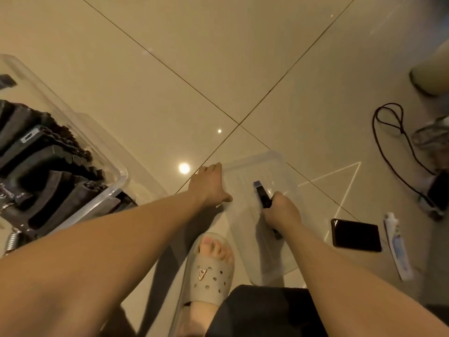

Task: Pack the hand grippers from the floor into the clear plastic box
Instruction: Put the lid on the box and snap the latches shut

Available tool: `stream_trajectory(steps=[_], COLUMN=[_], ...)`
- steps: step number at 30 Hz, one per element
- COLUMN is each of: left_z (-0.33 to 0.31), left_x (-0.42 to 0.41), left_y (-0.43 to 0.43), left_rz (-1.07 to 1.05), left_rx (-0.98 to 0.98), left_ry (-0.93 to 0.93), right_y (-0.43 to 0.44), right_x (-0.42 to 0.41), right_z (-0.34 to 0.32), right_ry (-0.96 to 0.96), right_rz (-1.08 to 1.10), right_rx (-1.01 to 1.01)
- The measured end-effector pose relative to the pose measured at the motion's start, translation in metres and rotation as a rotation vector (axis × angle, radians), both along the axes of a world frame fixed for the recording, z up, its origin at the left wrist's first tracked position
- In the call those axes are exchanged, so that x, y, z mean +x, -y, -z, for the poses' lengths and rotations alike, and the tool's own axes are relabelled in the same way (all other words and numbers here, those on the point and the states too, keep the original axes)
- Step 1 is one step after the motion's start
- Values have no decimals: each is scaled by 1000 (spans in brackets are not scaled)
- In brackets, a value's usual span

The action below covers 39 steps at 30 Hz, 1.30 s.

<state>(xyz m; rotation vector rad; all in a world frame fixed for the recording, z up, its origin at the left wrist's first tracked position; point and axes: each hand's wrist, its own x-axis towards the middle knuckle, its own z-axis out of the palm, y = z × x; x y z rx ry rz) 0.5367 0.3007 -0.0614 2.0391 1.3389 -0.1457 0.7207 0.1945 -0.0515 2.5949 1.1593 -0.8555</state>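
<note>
The clear plastic box (116, 186) stands at the left, packed with several black hand grippers (46, 164). A metal spring coil (11, 240) shows at the box's near corner. A clear plastic lid (272, 254) lies flat on the floor in the middle. My left hand (210, 186) grips the lid's left edge, fingers curled over it. My right hand (280, 211) is closed around a narrow dark object with a bluish tip (261, 194), held over the lid.
My foot in a grey slipper (211, 271) stands just left of the lid. A black phone (356, 235) and a white tube (398, 249) lie to the right. A dark cable (388, 142) loops at the far right near other blurred items.
</note>
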Motion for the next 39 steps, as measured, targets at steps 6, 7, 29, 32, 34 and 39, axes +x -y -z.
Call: stream_trajectory(steps=[6,7,29,32,34,39], left_z=[-35,-46,-250,-225,-213,-196], left_x=[-18,-22,-298,-317,-326,-339], left_y=[-20,-23,-17,3,12,18], left_rz=[-179,-217,-965,-1050,-1046,-1080], left_rx=[22,50,335,301,305,299], left_ry=[26,28,338,321,238,88], right_y=[-41,-52,-133,-126,-125,-135], right_x=[-7,-10,-285,-313,-326,-362], right_z=[-37,-48,-252,-226,-210,-185], right_ry=[114,136,-149,-180,-203,-252], right_rz=[-192,-224,-613,-634,-632,-626], right_rx=[280,348,700,685,676,667])
